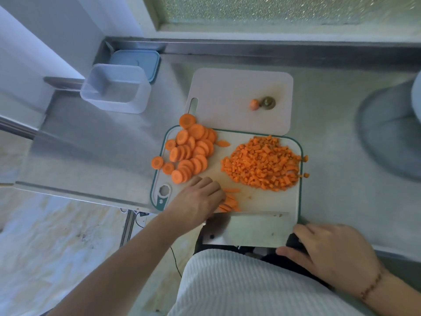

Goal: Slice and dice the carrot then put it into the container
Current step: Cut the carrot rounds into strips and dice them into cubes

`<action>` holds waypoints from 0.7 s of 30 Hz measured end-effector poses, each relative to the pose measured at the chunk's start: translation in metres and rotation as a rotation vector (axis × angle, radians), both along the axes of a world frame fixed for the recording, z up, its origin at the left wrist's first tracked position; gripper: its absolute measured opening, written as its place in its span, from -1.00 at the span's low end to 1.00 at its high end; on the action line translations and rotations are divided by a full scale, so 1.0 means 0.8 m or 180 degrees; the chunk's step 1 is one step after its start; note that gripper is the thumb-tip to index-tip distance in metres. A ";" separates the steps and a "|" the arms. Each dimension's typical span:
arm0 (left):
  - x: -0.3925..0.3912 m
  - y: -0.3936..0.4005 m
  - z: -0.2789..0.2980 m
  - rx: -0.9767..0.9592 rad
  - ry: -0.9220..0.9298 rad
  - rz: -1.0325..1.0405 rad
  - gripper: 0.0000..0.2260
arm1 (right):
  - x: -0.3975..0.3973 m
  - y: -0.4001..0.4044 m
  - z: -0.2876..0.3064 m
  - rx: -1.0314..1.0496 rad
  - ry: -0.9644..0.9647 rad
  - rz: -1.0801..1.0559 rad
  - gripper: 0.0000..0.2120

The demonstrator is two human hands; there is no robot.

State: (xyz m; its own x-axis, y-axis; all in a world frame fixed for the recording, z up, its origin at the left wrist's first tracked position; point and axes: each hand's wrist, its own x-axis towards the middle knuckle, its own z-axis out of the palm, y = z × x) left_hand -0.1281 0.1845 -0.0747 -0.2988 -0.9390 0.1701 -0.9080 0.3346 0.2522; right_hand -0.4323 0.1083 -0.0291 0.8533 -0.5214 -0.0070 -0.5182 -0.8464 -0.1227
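My left hand point(200, 199) is down on the green-edged cutting board point(250, 197), fingers curled over a little bunch of carrot strips point(229, 205) and pinning them to the board. My right hand point(330, 254) is wrapped around the dark handle of the cleaver point(248, 229), whose wide blade lies across the near edge of the board, just right of the strips.

Carrot-wise: a heap of round carrot slices point(189, 151) sits on the left part of the board, a couple of them hanging over its edge. The diced carrot point(264, 164) is piled on the right side, with a few stray cubes off the right rim.

A second white board point(227, 92) lies behind the first, with the two carrot end bits point(262, 103) on it. The clear container point(115, 88) is off to the far left on the steel counter point(102, 144), nothing in it, its blue lid point(136, 61) just behind it.
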 end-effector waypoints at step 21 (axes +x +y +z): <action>-0.005 -0.006 -0.020 -0.0104 0.0388 -0.0141 -0.85 | -0.088 -0.008 0.004 0.0592 -0.0204 -0.1692 -0.36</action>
State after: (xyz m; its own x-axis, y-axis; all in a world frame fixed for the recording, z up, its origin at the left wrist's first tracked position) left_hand -0.1318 0.1796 -0.0909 -0.3151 -0.9187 0.2380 -0.8554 0.3836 0.3481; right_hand -0.5031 0.1015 -0.0262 0.4754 -0.8745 -0.0966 -0.8539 -0.4321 -0.2902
